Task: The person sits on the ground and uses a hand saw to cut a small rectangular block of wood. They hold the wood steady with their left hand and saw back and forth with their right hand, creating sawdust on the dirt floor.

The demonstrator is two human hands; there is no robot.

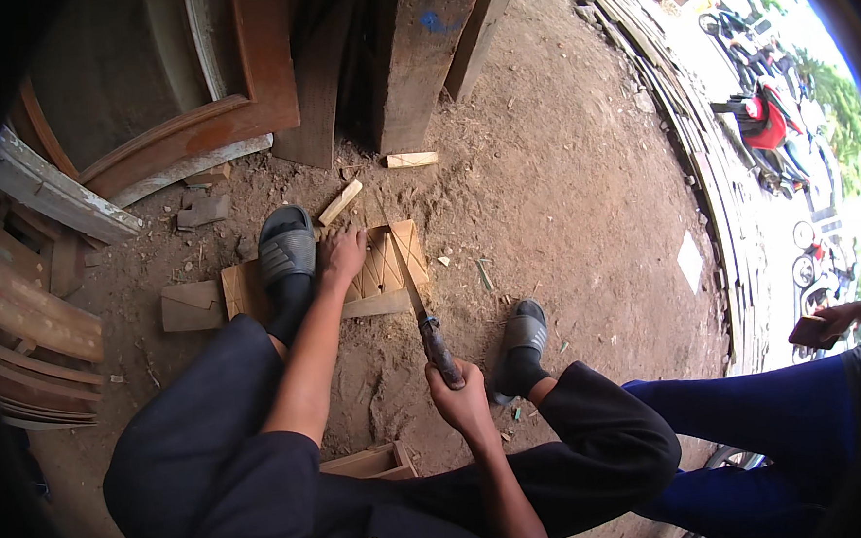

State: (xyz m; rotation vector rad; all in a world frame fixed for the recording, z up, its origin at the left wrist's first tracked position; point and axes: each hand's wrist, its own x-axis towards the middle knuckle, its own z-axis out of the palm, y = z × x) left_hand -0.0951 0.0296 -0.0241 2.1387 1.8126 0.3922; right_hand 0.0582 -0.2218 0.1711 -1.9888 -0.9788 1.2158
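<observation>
My right hand [460,396] is closed round the dark, wrapped handle of a handsaw [410,277]. Its long narrow blade points away from me and crosses the right part of a wooden board [377,262] with dark pencil lines on it. Left of the blade, my left hand [343,252] grips the board at its far edge, fingertips over that edge. My left foot, in a grey slide sandal [287,245], presses on the board. Under the board lies another wood piece [191,306], its left end sticking out. How deep the blade sits in the wood is hard to see.
Two small cut wood blocks [412,160] lie on the dirt beyond the board. Upright planks [420,65] and a wooden frame [200,145] stand at the far left. My right foot [525,337] rests near the saw handle. At right stands another person in blue trousers [749,403].
</observation>
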